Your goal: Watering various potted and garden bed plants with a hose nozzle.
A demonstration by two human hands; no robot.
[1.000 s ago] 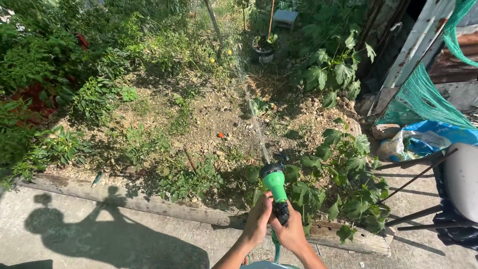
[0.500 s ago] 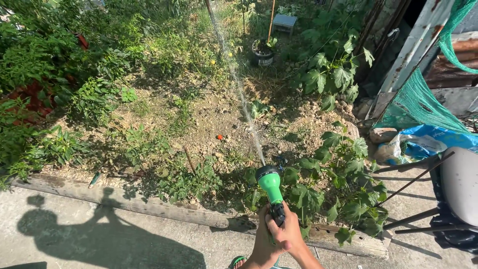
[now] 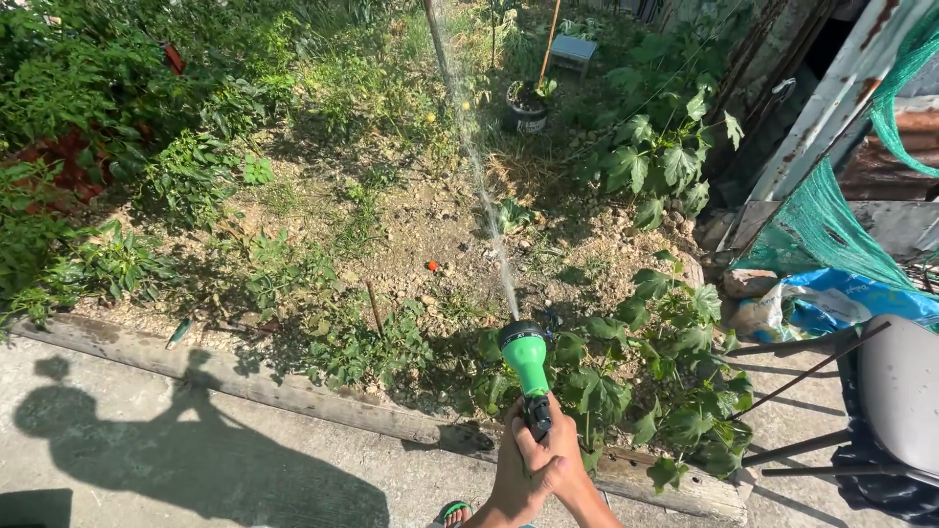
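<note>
Low in the middle of the view, my left hand (image 3: 509, 467) and my right hand (image 3: 565, 462) are both closed around the black grip of a green hose spray nozzle (image 3: 526, 354). The nozzle points away from me over the garden bed. A thin water stream (image 3: 479, 186) shoots from it across the bare soil (image 3: 421, 225) towards the far plants near a thin upright pole (image 3: 436, 39). My forearms leave the frame at the bottom edge.
A wooden plank border (image 3: 293, 393) separates the concrete path (image 3: 147, 460) from the bed. Leafy vines (image 3: 675, 381) crowd the right side. A black pot (image 3: 528, 108) and small stool (image 3: 573, 49) stand far back. Green netting (image 3: 817, 230), a blue bag (image 3: 831, 298) and a grey chair (image 3: 900, 391) are right.
The water stream has swung left and reaches farther up the bed. My hands and the nozzle sit slightly lower and farther left in view, still gripping.
</note>
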